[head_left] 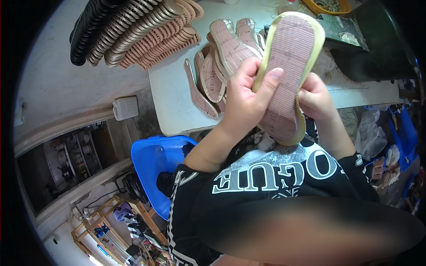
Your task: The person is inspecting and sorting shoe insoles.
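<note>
A shoe insole (pixel 288 53), pinkish and finely ribbed with a pale yellow rim, is held up in front of me, its broad end pointing away. My left hand (pixel 250 91) grips its left edge, the thumb lying across the ribbed face and the fingers going behind. At the right edge, near the narrow middle, my right hand (pixel 316 97) has its fingers closed on the rim; some of them are hidden behind it. Just beyond my left hand, a pile of similar pinkish insoles (pixel 212 80) leans together on the white table (pixel 171 102).
Rows of black, metallic and pink ribbed shoe parts (pixel 146 33) stand at the far left. A yellow basket (pixel 326 8) and a dark green machine (pixel 375 40) are at the far right. Below the table's left edge is a blue tub (pixel 148 153). Clear plastic bags (pixel 372 133) hang at right.
</note>
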Action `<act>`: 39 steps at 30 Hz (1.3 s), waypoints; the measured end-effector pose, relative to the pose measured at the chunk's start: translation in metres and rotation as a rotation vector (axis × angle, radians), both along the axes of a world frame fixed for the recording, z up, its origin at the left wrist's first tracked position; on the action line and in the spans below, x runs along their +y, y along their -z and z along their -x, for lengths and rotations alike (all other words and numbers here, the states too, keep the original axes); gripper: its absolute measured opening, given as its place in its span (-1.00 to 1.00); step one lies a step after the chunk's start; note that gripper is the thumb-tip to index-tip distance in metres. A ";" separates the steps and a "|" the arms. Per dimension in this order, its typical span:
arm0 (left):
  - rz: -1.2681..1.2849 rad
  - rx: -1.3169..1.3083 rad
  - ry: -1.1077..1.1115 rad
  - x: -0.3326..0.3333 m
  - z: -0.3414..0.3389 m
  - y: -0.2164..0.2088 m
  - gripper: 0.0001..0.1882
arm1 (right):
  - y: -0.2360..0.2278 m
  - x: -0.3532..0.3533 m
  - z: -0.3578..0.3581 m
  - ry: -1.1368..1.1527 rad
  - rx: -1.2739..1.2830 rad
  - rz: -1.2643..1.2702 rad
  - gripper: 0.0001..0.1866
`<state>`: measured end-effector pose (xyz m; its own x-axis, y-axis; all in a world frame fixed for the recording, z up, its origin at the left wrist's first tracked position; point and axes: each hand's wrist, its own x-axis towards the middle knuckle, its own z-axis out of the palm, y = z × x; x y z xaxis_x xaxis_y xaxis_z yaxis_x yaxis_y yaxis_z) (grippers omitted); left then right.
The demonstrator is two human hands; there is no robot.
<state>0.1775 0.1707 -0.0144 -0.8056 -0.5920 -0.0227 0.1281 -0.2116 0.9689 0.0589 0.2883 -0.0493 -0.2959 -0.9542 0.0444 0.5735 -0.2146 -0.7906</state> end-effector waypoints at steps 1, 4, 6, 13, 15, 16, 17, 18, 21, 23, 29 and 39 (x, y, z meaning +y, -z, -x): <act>0.129 0.016 -0.022 0.002 0.003 -0.001 -0.82 | -0.005 0.004 0.006 -0.001 0.004 0.002 -0.61; 0.334 0.028 -0.105 0.005 0.017 -0.005 -0.79 | -0.031 0.020 0.025 0.004 0.223 -0.081 -0.78; 0.611 -0.080 -0.109 0.002 0.024 -0.002 -0.79 | -0.033 0.022 0.030 0.109 0.340 -0.203 -0.78; 0.205 -0.011 0.225 -0.028 0.063 -0.022 -0.45 | -0.049 0.016 0.039 -0.031 0.500 -0.247 -0.79; 0.161 0.001 0.179 -0.030 0.074 -0.023 -0.57 | -0.043 0.009 0.030 0.075 0.357 -0.219 -0.78; 0.106 0.035 0.125 -0.034 0.079 -0.018 -0.62 | -0.037 0.006 0.028 0.170 0.290 -0.163 -0.77; 0.111 0.083 0.098 -0.040 0.085 -0.017 -0.62 | -0.032 0.011 0.035 0.051 0.231 -0.176 -0.75; 0.076 0.141 0.079 -0.050 0.091 -0.013 -0.64 | -0.024 0.011 0.032 0.003 0.159 -0.163 -0.71; 0.060 0.064 0.068 -0.071 0.109 -0.001 -0.60 | -0.016 0.016 0.024 0.021 0.183 -0.194 -0.64; 0.205 -0.009 0.031 -0.079 0.122 0.013 -0.57 | -0.009 0.019 0.025 0.060 0.134 -0.216 -0.65; 0.616 -0.340 -0.030 -0.101 0.140 0.045 -0.40 | 0.000 0.015 0.029 0.179 -0.018 -0.228 -0.66; 0.628 -0.407 -0.095 -0.092 0.159 0.036 -0.37 | 0.006 0.017 0.028 0.287 -0.118 -0.219 -0.65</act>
<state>0.0180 0.0789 -0.0506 -0.7505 -0.6585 0.0565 -0.2761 0.3900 0.8785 0.0310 0.3050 -0.0552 -0.5432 -0.8150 -0.2016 0.6043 -0.2128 -0.7678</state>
